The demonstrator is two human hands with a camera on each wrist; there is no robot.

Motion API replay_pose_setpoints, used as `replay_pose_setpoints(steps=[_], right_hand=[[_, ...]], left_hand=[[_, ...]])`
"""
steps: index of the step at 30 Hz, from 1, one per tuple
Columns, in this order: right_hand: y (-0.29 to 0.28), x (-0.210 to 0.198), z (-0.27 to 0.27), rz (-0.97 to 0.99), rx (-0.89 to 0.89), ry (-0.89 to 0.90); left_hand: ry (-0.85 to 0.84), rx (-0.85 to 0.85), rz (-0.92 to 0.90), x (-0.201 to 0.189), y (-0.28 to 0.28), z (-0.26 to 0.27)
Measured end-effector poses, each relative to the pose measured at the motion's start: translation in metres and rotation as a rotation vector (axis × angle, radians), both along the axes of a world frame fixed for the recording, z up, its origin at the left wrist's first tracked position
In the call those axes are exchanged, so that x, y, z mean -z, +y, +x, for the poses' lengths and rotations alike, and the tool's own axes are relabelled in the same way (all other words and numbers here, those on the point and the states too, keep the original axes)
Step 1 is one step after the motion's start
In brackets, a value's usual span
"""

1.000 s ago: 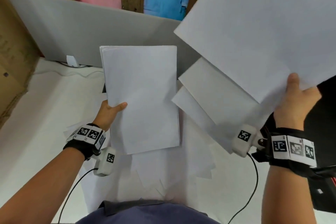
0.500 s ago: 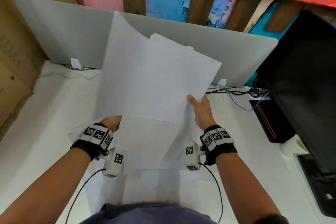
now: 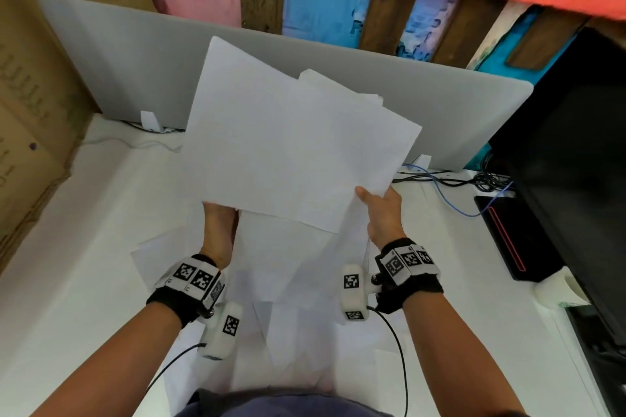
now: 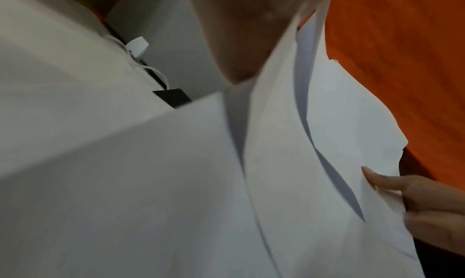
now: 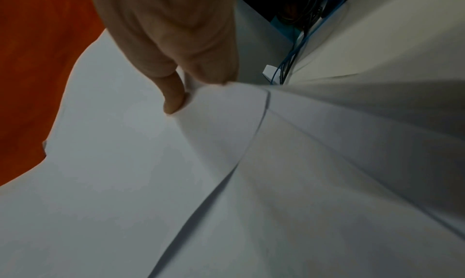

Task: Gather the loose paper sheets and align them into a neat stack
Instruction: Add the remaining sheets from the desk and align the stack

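Observation:
Both hands hold a skewed bundle of white paper sheets [image 3: 291, 152] in the air above the table, its corners fanned out and not lined up. My left hand [image 3: 220, 217] reaches under the bundle's lower left edge, so the sheets hide its fingers. My right hand [image 3: 381, 210] pinches the lower right corner, with its thumb [image 5: 173, 101] on top of the sheets [image 5: 130, 163]. In the left wrist view the sheets [image 4: 289, 143] run past my left palm [image 4: 239, 33], and the right hand's fingers [image 4: 392, 185] show beneath them. More loose sheets [image 3: 294, 267] lie overlapping on the table below.
A grey partition [image 3: 128, 71] stands along the back of the white table [image 3: 67, 247]. A cardboard box [image 3: 30, 112] is at the left. A black monitor [image 3: 576, 179], a black device [image 3: 504, 234] and cables [image 3: 450, 179] are at the right.
A second ago each hand held its own bunch, far apart. The right hand has swung its sheets left onto the left hand's stack, and both hands now hold one bundle.

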State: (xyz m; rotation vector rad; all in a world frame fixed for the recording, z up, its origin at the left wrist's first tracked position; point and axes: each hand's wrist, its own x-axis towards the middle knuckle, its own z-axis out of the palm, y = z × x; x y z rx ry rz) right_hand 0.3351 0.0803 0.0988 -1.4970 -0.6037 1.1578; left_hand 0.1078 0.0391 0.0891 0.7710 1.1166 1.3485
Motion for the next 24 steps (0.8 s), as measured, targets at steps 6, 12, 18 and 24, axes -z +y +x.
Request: replay_pose_setpoints(steps=[6, 12, 18, 24], right_hand=[[-0.005, -0.006, 0.008, 0.074, 0.033, 0.029], [-0.012, -0.015, 0.001, 0.306, -0.072, -0.066], [-0.018, -0.006, 0.0, 0.33, -0.176, -0.096], [-0.018, -0.007, 0.008, 0.384, -0.253, -0.03]], left_hand=[[0.331, 0.126, 0.092, 0.0, 0.003, 0.003], [0.43, -0.041, -0.103, -0.017, 0.018, 0.003], [0.389, 0.019, -0.238, -0.008, 0.011, -0.009], [0.343, -0.043, -0.033, -0.019, 0.013, -0.008]])
